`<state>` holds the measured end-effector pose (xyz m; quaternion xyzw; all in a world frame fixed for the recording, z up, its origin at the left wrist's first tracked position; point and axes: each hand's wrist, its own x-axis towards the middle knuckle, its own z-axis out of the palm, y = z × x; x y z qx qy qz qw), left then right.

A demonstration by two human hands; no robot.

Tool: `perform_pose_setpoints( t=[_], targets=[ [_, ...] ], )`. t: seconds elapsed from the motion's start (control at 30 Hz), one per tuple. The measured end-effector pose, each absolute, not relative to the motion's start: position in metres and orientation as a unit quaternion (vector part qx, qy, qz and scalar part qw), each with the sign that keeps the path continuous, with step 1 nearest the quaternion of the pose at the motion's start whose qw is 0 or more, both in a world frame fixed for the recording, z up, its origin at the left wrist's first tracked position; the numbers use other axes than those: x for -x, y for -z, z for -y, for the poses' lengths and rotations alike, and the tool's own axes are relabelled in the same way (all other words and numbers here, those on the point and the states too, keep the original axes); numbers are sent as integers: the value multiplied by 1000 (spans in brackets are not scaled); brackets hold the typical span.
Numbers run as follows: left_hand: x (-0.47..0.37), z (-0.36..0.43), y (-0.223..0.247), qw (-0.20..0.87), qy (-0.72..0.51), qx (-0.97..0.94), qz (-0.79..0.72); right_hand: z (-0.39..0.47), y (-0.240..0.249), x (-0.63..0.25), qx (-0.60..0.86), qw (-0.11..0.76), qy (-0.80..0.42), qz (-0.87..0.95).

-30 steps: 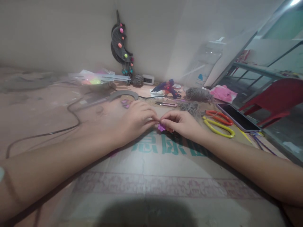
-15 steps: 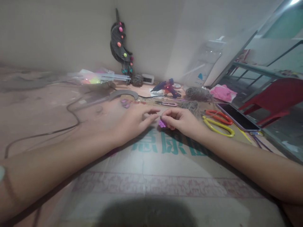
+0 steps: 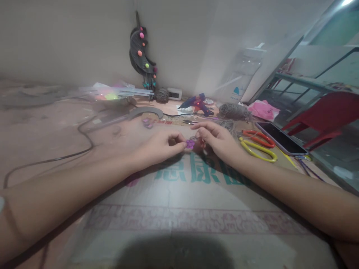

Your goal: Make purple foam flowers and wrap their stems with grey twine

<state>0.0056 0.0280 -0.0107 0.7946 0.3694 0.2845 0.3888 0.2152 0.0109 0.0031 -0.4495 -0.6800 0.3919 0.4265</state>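
Note:
My left hand (image 3: 165, 146) pinches a small purple flower-shaped piece (image 3: 190, 144) between thumb and fingertips, just above a printed cardboard sheet (image 3: 157, 201). Close by on the right, my right hand (image 3: 217, 139) has its index finger stretched out, apart from the thumb, with nothing visible between them. Its lower fingers are partly hidden in shadow. Beyond the hands lie a pair of small thread snips (image 3: 190, 122), partly covered by my right hand, and some loose purple pieces (image 3: 147, 122).
A glue gun (image 3: 196, 104) with a lit red light stands at the back, its cord running left. Grey yarn (image 3: 235, 111), orange-and-yellow-handled tools (image 3: 259, 149) and a phone (image 3: 282, 138) lie right. A decorated crescent (image 3: 140, 52) leans on the wall beside a plastic bottle (image 3: 242, 74).
The purple flower has passed from my right hand's pinch to my left hand's. My right fingers have opened and lifted slightly away; the left ones have closed.

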Motion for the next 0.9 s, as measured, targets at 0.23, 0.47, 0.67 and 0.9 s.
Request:
perform_pose_setpoints(
  t=[0.23,0.47,0.67,0.9],
  targets=[
    [-7,-29,5,366,-326,-766,-416,-16,-6,-219,490,458,-355,651],
    [-7,-32,2,376,-356,-741,-427,-10,-8,-222,444,375,-256,772],
    [-6,-35,3,390,-367,-729,-427,-13,-1,-236,392,215,-11,894],
    [-7,-35,5,368,-376,-738,-424,-14,-1,-238,373,182,39,909]
  ],
)
